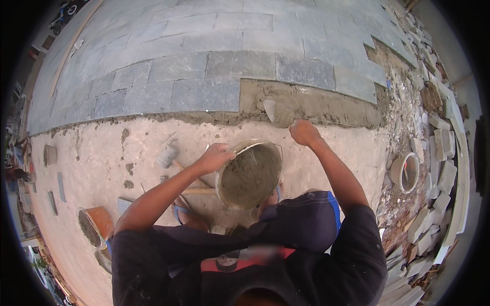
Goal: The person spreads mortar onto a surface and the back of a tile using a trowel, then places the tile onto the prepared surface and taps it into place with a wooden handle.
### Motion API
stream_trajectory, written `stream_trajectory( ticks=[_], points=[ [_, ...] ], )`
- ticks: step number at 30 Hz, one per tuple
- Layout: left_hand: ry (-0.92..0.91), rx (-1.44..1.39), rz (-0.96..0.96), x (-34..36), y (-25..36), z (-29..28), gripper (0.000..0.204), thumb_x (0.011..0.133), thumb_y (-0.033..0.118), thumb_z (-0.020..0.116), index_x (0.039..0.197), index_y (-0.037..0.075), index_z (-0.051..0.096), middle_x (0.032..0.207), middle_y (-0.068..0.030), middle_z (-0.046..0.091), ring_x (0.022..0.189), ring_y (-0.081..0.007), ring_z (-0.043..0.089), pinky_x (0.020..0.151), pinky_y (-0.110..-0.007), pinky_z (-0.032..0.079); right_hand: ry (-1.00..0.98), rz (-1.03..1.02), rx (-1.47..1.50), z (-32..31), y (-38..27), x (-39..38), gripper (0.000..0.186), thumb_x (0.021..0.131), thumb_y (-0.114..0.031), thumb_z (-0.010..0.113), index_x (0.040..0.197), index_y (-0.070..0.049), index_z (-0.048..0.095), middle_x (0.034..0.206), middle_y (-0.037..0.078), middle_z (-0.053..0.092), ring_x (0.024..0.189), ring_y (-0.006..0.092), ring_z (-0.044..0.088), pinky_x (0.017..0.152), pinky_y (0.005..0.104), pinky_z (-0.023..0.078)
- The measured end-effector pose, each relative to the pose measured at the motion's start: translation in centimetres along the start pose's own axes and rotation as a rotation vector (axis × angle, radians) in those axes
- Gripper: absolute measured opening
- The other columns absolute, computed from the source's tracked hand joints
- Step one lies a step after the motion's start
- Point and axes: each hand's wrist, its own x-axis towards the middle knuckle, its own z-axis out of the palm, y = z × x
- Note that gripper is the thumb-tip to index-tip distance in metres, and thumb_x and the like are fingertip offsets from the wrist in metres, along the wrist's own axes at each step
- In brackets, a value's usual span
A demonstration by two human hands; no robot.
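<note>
My left hand [215, 157] is closed on the rim of a round bucket [219, 186], which is tilted between my legs. Grey wet mortar [252, 176] coats the inside of the bucket. Out ahead to the right, my right hand [304, 132] is closed around a trowel [270, 109]; its handle is hidden by my fingers. The trowel's blade lies against a strip of wet mortar [332, 103]. Grey stone slabs [205, 96] border that strip on its left and far sides.
A mallet [167, 155] lies on the pale ground left of the bucket. An orange bucket [100, 221] stands at the lower left, and another bucket [407, 173] at the right. Broken stone pieces [445, 178] are heaped along the right edge. A thin string runs along the mortar's near edge.
</note>
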Motion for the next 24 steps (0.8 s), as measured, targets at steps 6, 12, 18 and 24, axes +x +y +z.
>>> stream_trajectory(
  ticks=[6,12,18,24],
  points=[
    [0.014,0.031,0.110,0.1,1.0,-0.2,0.020,0.089,0.021,0.059,0.080,0.004,0.066,0.075,0.0039,0.058,0.072,-0.0066,0.051,0.067,-0.027,0.043,0.137,0.036,-0.057,0.9,-1.0,-0.1,0.041,0.096,-0.032,0.048,0.112,0.004,0.059,0.109,0.027,0.066,0.104,0.0420,0.064,0.091,0.0505,0.050],
    [-0.008,0.099,0.071,0.6,1.7,-0.6,0.020,0.089,0.022,0.059,0.078,0.005,0.064,0.069,0.0063,0.053,0.065,-0.0047,0.046,0.059,-0.026,0.038,0.148,0.115,-0.146,1.5,2.7,1.8,0.039,0.096,-0.030,0.049,0.119,0.001,0.053,0.105,0.027,0.067,0.097,0.0417,0.067,0.085,0.0510,0.053],
    [-0.038,0.018,-0.030,0.2,3.5,-0.3,0.020,0.088,0.023,0.060,0.079,0.005,0.064,0.069,0.0064,0.053,0.064,-0.0045,0.045,0.058,-0.026,0.038,0.182,0.152,-0.159,0.5,8.8,2.9,0.043,0.097,-0.031,0.046,0.117,0.006,0.054,0.105,0.030,0.066,0.103,0.0441,0.064,0.091,0.0522,0.050],
    [-0.030,0.055,0.062,2.1,0.6,-0.3,0.022,0.088,0.023,0.059,0.082,0.002,0.066,0.074,0.0032,0.060,0.071,-0.0065,0.051,0.067,-0.026,0.043,0.099,0.032,-0.090,0.7,7.5,3.6,0.045,0.096,-0.033,0.047,0.110,0.007,0.062,0.110,0.031,0.065,0.109,0.0440,0.061,0.096,0.0504,0.048]
  ],
)
